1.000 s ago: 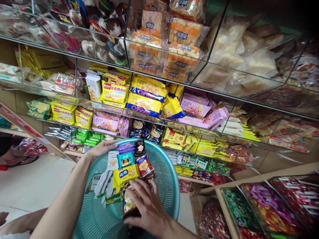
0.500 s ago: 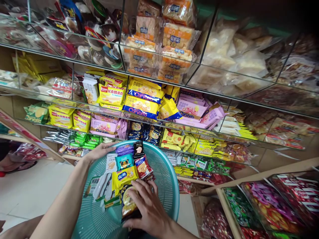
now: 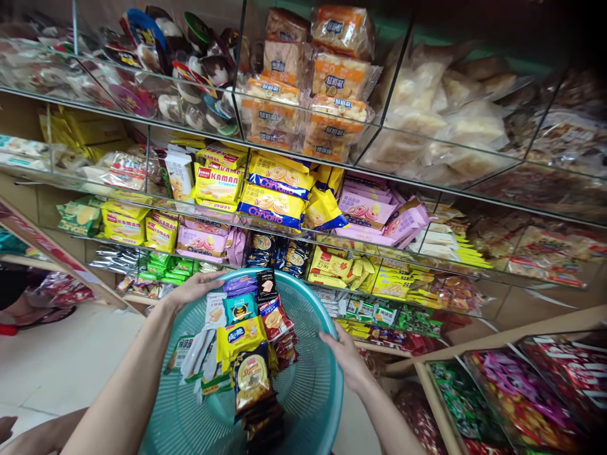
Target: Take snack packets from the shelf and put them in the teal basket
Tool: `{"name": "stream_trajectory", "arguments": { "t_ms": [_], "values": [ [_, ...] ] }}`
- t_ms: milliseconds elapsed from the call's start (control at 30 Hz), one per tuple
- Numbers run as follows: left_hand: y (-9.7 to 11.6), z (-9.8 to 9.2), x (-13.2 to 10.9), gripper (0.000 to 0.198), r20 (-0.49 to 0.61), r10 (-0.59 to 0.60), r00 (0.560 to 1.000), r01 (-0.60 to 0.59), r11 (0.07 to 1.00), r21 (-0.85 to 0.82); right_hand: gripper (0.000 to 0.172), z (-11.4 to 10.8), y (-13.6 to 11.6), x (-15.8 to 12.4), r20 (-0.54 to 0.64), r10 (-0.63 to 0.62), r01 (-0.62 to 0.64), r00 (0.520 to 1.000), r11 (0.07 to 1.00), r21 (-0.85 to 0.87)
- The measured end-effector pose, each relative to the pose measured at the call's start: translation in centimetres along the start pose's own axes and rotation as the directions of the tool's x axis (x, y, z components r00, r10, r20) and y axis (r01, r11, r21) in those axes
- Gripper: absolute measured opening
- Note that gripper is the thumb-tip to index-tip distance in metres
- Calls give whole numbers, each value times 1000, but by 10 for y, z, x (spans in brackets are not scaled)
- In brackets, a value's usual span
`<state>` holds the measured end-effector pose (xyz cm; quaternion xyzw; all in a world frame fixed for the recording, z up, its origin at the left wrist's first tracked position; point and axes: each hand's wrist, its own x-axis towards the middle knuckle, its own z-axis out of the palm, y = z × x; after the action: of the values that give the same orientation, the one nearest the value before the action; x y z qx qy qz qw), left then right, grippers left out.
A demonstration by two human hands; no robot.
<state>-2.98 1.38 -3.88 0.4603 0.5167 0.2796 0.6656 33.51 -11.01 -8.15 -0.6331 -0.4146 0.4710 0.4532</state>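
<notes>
A teal basket [image 3: 313,385] sits between both hands, in front of the glass snack shelves [image 3: 303,158]. The left hand [image 3: 192,289] curls over the far-left rim, fingers bent around the edge. The right hand [image 3: 345,357] grips the right rim, thumb seemingly inside, though that is hard to tell. Snack packets [image 3: 241,341] lie heaped inside, a brown-gold packet [image 3: 253,379] nearest. Half a second ago the right hand lay on that packet; now it has shifted to the rim.
</notes>
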Motion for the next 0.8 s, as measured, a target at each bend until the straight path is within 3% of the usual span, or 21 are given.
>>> {"name": "stream_trajectory", "arguments": {
  "t_ms": [100, 500, 667, 800],
  "values": [
    [0, -1, -2, 77, -1, 5, 1000, -5, 1000, 18, 47, 2, 1, -8, 110, 77, -90, 991, 990, 113],
    [-3, 2, -17, 71, -36, 13, 999, -10, 996, 84, 39, 2, 6, -28, 81, 65, -76, 995, 988, 138],
    [-9, 8, -25, 62, -16, 53, 998, -50, 990, 132, 40, -3, 0, -14, 140, 62, -61, 988, 998, -14],
    [-11, 23, -25, 56, 48, 34, 998, -37, 997, 73, 46, 7, -19, 23, 128, -101, 142, 987, 919, -368]
  ]
}}
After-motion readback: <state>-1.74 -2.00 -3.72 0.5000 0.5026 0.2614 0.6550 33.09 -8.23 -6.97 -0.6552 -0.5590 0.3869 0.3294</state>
